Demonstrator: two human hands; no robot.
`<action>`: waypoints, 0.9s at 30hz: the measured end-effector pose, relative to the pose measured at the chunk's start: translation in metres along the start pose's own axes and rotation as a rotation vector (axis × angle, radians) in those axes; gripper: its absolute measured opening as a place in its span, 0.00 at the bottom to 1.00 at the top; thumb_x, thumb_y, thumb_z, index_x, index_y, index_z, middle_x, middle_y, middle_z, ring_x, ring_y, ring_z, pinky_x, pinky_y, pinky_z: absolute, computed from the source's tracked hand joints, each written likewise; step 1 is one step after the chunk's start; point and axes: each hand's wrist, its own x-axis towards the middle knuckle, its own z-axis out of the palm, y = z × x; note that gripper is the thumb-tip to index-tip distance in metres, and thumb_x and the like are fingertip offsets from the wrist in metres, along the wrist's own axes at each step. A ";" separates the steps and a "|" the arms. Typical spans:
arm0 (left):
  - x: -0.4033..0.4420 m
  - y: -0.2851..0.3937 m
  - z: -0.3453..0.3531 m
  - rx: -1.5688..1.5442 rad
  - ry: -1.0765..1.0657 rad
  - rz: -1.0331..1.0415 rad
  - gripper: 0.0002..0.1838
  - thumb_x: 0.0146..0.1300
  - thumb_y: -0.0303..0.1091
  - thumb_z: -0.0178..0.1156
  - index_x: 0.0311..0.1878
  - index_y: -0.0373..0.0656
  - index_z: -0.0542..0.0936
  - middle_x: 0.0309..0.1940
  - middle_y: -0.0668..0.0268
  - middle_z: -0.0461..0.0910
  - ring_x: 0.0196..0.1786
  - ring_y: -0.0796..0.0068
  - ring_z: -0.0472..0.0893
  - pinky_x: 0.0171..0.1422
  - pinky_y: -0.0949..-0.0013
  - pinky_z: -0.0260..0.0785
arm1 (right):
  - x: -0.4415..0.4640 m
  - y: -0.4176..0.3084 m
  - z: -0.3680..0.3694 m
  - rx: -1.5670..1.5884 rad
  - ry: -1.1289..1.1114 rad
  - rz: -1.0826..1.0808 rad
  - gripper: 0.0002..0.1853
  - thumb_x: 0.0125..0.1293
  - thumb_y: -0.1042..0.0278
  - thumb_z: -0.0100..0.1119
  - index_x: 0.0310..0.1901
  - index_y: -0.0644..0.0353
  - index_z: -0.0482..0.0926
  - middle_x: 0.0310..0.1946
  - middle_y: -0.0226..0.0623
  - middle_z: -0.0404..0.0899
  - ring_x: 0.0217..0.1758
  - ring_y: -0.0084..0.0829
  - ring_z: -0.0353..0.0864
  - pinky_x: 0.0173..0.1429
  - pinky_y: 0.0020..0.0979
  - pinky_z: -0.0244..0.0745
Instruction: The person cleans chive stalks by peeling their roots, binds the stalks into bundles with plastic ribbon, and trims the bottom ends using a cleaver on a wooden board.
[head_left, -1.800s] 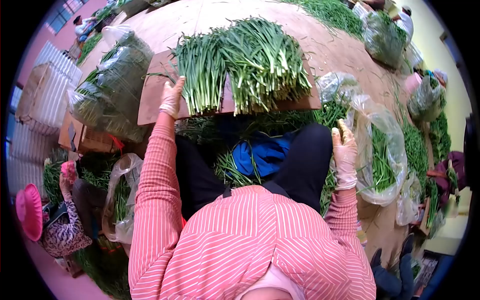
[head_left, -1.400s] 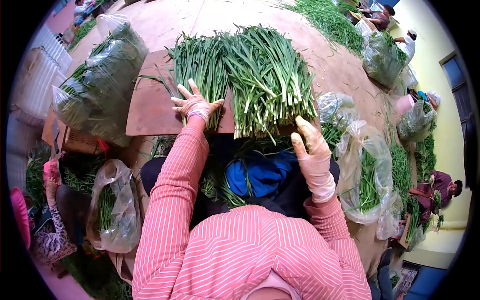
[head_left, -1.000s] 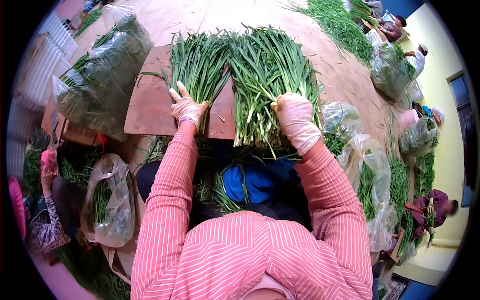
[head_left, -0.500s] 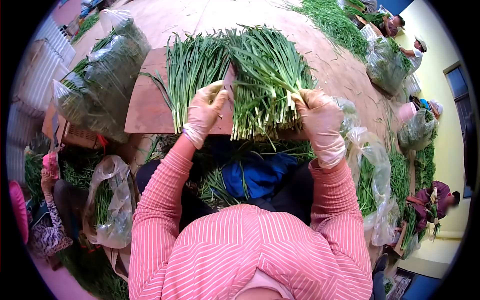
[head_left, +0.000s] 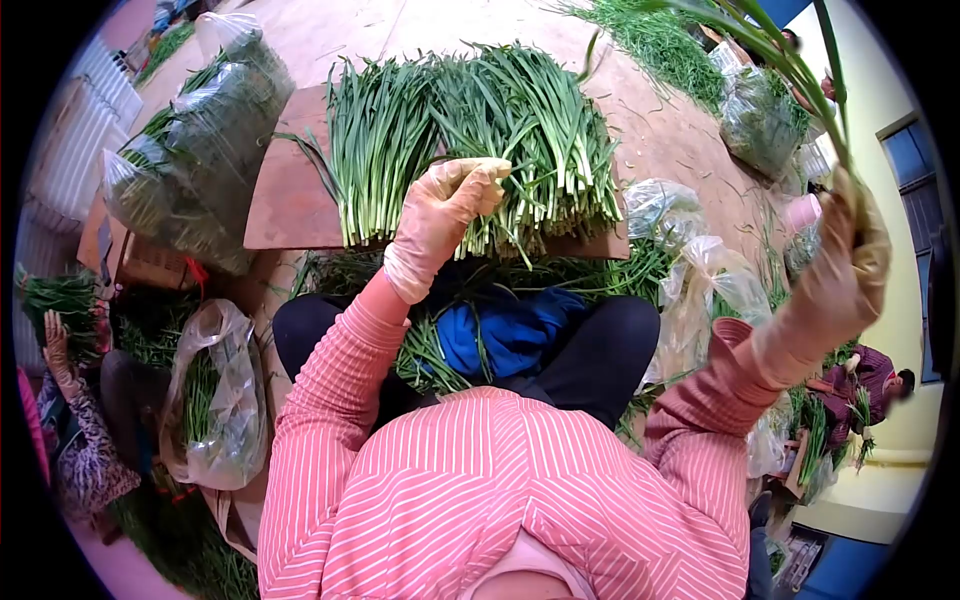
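Two heaps of garlic chives lie side by side on a reddish-brown board, leaves pointing away and pale stem ends towards me. My left hand, in a pale glove, is closed in a pinch just over the stem ends of the right heap; whatever is between the fingertips is hidden. The left heap lies beyond that wrist. Raised far out to the right, my gloved right hand grips a few long chive stalks, their leaves reaching up past the frame's top edge.
A large plastic bag of greens stands left of the board. Another open bag is by my left side. Clear bags sit at right. A blue cloth lies between my knees. Co-workers handle greens at both sides.
My right hand has swung up and out to the right from the right heap, carrying a few chive stalks. My left hand has shifted right, to the right heap's stem ends.
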 end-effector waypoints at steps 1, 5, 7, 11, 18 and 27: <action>-0.002 0.004 0.001 0.001 0.002 0.004 0.19 0.70 0.45 0.53 0.53 0.39 0.80 0.38 0.68 0.82 0.37 0.81 0.78 0.44 0.78 0.70 | -0.006 0.001 0.008 -0.014 0.004 -0.104 0.08 0.61 0.67 0.65 0.41 0.58 0.83 0.32 0.29 0.83 0.33 0.19 0.82 0.34 0.18 0.80; -0.012 -0.012 -0.004 -0.488 -0.190 -0.114 0.39 0.66 0.61 0.50 0.69 0.39 0.61 0.58 0.54 0.74 0.53 0.65 0.77 0.57 0.64 0.68 | -0.085 -0.019 0.077 -0.243 -0.285 -0.526 0.14 0.58 0.62 0.68 0.44 0.55 0.79 0.24 0.29 0.75 0.24 0.25 0.75 0.26 0.29 0.69; -0.023 -0.029 -0.009 -0.682 -0.155 -0.147 0.35 0.67 0.59 0.50 0.66 0.40 0.64 0.60 0.52 0.72 0.56 0.64 0.76 0.58 0.62 0.69 | -0.151 -0.008 0.109 -0.155 -0.426 -0.514 0.17 0.59 0.60 0.64 0.49 0.53 0.77 0.22 0.30 0.72 0.22 0.28 0.71 0.23 0.33 0.64; -0.039 -0.089 -0.036 -0.780 0.057 -0.397 0.25 0.72 0.44 0.47 0.60 0.30 0.66 0.56 0.44 0.73 0.56 0.53 0.77 0.61 0.55 0.70 | -0.247 -0.020 0.110 -0.154 -0.918 -0.466 0.22 0.57 0.59 0.62 0.52 0.55 0.74 0.25 0.33 0.73 0.28 0.33 0.75 0.29 0.35 0.68; -0.061 -0.109 -0.046 -0.840 0.120 -0.515 0.25 0.72 0.40 0.47 0.63 0.30 0.64 0.59 0.44 0.71 0.57 0.53 0.76 0.63 0.54 0.69 | -0.256 -0.017 0.099 0.602 -1.293 1.041 0.21 0.69 0.55 0.54 0.51 0.65 0.77 0.31 0.33 0.82 0.28 0.21 0.79 0.36 0.23 0.76; -0.065 -0.092 -0.034 -0.308 0.517 -0.543 0.19 0.63 0.40 0.63 0.52 0.42 0.70 0.41 0.64 0.77 0.42 0.65 0.80 0.43 0.63 0.74 | -0.288 -0.035 0.116 0.159 -1.499 0.342 0.15 0.68 0.51 0.51 0.36 0.54 0.79 0.18 0.38 0.78 0.19 0.36 0.79 0.26 0.38 0.73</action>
